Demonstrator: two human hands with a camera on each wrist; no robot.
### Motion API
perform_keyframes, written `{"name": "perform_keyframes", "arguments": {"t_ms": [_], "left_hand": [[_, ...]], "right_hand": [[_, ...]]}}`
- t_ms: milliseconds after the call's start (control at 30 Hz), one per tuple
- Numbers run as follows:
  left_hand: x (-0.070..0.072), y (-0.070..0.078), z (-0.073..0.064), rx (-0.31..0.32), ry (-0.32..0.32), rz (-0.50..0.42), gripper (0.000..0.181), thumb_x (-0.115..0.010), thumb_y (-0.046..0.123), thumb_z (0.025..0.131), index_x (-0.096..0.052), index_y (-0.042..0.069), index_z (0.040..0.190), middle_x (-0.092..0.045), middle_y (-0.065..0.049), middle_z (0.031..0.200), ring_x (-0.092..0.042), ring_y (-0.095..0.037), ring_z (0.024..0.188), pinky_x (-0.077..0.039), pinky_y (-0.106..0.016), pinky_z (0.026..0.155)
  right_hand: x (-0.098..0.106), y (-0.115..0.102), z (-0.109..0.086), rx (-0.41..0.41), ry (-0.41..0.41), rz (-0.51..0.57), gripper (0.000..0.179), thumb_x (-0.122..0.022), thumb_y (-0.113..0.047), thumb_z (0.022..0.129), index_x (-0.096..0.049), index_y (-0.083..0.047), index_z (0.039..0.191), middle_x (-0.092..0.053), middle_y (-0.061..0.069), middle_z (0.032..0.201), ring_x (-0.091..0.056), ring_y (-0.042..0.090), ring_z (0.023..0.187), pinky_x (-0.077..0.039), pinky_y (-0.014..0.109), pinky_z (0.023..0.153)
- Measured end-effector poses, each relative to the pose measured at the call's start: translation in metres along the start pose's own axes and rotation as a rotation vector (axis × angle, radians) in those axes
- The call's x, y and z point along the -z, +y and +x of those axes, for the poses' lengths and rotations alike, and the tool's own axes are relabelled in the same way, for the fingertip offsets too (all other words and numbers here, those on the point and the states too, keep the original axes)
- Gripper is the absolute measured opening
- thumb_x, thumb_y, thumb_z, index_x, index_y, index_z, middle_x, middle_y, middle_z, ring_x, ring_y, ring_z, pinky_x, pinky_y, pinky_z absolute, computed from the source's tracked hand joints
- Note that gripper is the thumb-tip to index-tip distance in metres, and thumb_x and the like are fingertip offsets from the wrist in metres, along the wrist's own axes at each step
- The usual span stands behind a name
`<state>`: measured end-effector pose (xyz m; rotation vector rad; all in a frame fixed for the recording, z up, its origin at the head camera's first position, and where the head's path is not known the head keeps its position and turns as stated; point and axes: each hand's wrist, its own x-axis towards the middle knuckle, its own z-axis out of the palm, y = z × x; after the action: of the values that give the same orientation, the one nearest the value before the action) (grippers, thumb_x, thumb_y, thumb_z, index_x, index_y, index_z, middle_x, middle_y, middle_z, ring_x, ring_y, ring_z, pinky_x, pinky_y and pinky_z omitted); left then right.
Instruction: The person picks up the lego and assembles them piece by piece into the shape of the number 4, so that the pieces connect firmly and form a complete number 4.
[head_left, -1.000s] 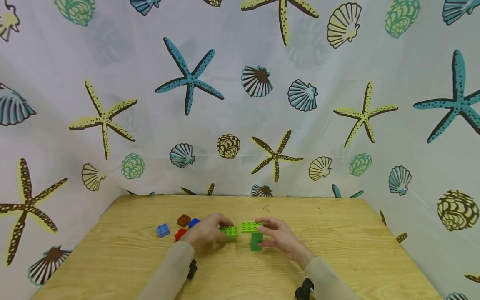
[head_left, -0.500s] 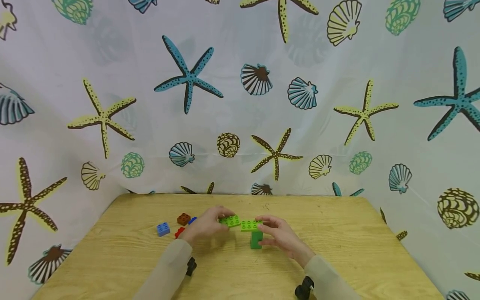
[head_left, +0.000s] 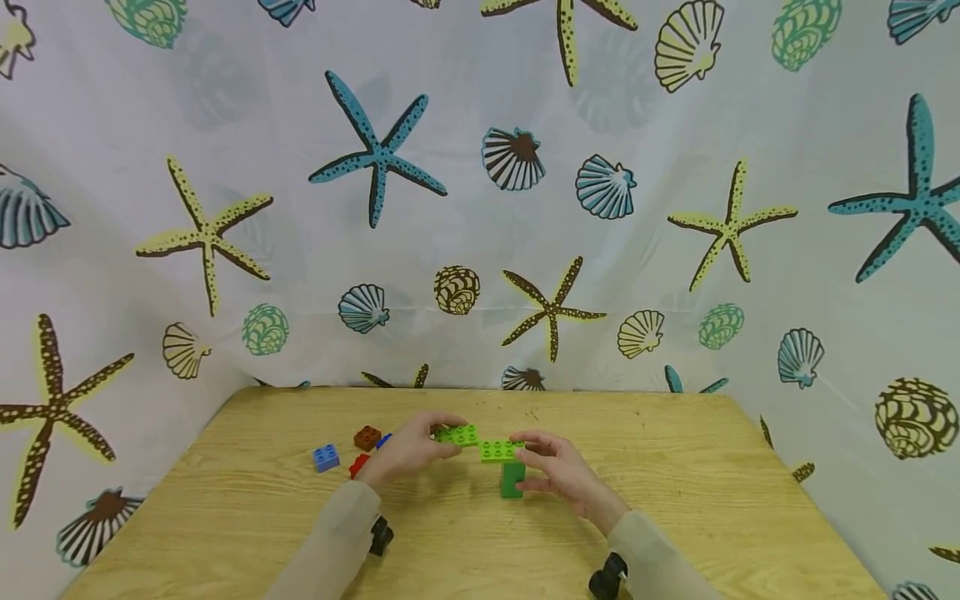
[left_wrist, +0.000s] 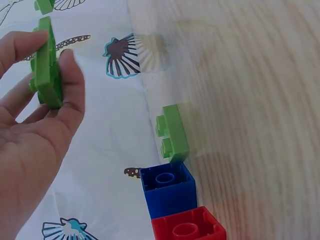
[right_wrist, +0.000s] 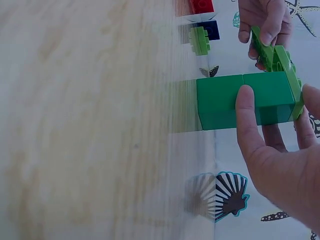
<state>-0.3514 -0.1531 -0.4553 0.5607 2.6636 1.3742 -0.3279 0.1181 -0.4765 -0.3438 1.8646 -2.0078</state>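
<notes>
My left hand (head_left: 411,450) pinches a light green toy building plate (head_left: 459,435) between thumb and fingers; in the left wrist view the plate (left_wrist: 47,75) stands clear of the table. Just to its right rises a stack of two dark green bricks (head_left: 512,482), topped by another light green plate (head_left: 498,451) that juts out to the left. My right hand (head_left: 566,473) holds this stack from the right, fingers at the top plate and thumb against the bricks (right_wrist: 220,102). In the right wrist view the held plate's end overlaps the top plate's end.
Left of the stack, a light blue brick (head_left: 326,458), a brown brick (head_left: 367,438), a red brick (head_left: 359,465) and a dark blue brick (left_wrist: 169,190) sit on the wooden table (head_left: 675,483). Beside the dark blue one lies another light green piece (left_wrist: 173,133). A patterned curtain hangs behind.
My left hand has raised the light green plate and carried it slightly back, up to about the height of the stack's top. The right hand and the stack have stayed in place.
</notes>
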Motion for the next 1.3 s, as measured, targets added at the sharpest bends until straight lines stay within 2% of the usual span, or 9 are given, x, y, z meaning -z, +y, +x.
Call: {"name": "perform_keyframes", "arguments": {"t_ms": [133,267,367,533,733,933,1100,1200,1300], "left_hand": [[0.0,0.0,0.0,-0.035,0.022,-0.058,0.039,-0.071,0.018,0.09,-0.064,0.013,0.128,-0.064,-0.006,0.124,-0.06,-0.021,0.11,-0.052,-0.04,0.089],[-0.002,0.002,0.0,-0.095,0.027,-0.051,0.039,-0.072,0.021,0.09,-0.065,0.013,0.127,-0.066,-0.006,0.122,-0.061,-0.019,0.106,-0.051,-0.039,0.088],[-0.004,0.008,-0.002,-0.114,0.029,-0.054,0.041,-0.072,0.021,0.09,-0.064,0.012,0.129,-0.066,-0.006,0.122,-0.061,-0.019,0.103,-0.051,-0.037,0.086],[-0.01,0.012,-0.002,-0.12,0.034,-0.036,0.042,-0.07,0.023,0.091,-0.063,0.014,0.131,-0.066,-0.004,0.124,-0.061,-0.017,0.102,-0.052,-0.033,0.085],[-0.02,0.016,-0.004,-0.116,0.02,-0.028,0.044,-0.068,0.023,0.091,-0.062,0.013,0.133,-0.062,-0.004,0.132,-0.059,-0.017,0.107,-0.051,-0.038,0.091],[-0.026,0.017,-0.003,-0.107,0.012,-0.053,0.042,-0.07,0.025,0.091,-0.063,0.015,0.131,-0.064,-0.004,0.123,-0.059,-0.017,0.094,-0.052,-0.032,0.08],[-0.026,0.014,-0.003,-0.081,0.003,-0.074,0.042,-0.072,0.028,0.09,-0.064,0.017,0.129,-0.064,-0.004,0.122,-0.057,-0.016,0.092,-0.051,-0.029,0.077],[-0.024,0.016,-0.003,-0.092,-0.008,-0.065,0.04,-0.072,0.028,0.09,-0.065,0.019,0.127,-0.064,-0.004,0.121,-0.057,-0.017,0.091,-0.05,-0.03,0.077],[-0.023,0.018,-0.003,-0.115,-0.047,-0.057,0.038,-0.073,0.025,0.089,-0.066,0.019,0.126,-0.064,-0.005,0.124,-0.058,-0.017,0.091,-0.051,-0.03,0.077]], "right_hand": [[0.0,-0.001,0.0,0.007,0.0,-0.008,0.05,-0.063,-0.026,0.097,-0.05,-0.002,0.139,-0.049,0.01,0.125,-0.056,0.019,0.106,-0.057,0.041,0.087],[-0.001,-0.002,0.0,0.006,-0.001,-0.004,0.051,-0.063,-0.026,0.097,-0.049,-0.001,0.14,-0.049,0.01,0.126,-0.056,0.018,0.106,-0.057,0.04,0.087],[-0.001,-0.002,0.0,0.003,-0.004,-0.004,0.053,-0.063,-0.026,0.097,-0.048,-0.001,0.141,-0.051,0.01,0.126,-0.056,0.019,0.106,-0.057,0.04,0.087],[0.0,-0.001,0.0,0.001,-0.006,-0.015,0.051,-0.062,-0.027,0.097,-0.049,-0.003,0.14,-0.052,0.01,0.128,-0.057,0.019,0.106,-0.056,0.04,0.088],[0.001,0.001,0.001,-0.011,-0.002,-0.005,0.044,-0.062,-0.026,0.097,-0.054,-0.008,0.137,-0.051,0.011,0.129,-0.058,0.017,0.105,-0.056,0.041,0.088],[0.0,0.001,0.001,-0.011,0.002,-0.014,0.044,-0.062,-0.026,0.098,-0.054,-0.008,0.137,-0.053,0.011,0.129,-0.059,0.017,0.105,-0.056,0.041,0.088],[0.0,0.001,0.001,-0.012,0.002,-0.018,0.045,-0.062,-0.026,0.098,-0.054,-0.008,0.137,-0.054,0.011,0.129,-0.059,0.018,0.105,-0.056,0.042,0.088],[0.0,0.0,0.001,-0.008,-0.002,-0.014,0.048,-0.062,-0.026,0.097,-0.051,-0.005,0.139,-0.053,0.011,0.13,-0.059,0.017,0.105,-0.056,0.042,0.089],[0.001,0.0,0.001,-0.009,0.0,-0.009,0.05,-0.062,-0.026,0.097,-0.05,-0.004,0.14,-0.053,0.012,0.129,-0.059,0.017,0.105,-0.056,0.042,0.088]]}}
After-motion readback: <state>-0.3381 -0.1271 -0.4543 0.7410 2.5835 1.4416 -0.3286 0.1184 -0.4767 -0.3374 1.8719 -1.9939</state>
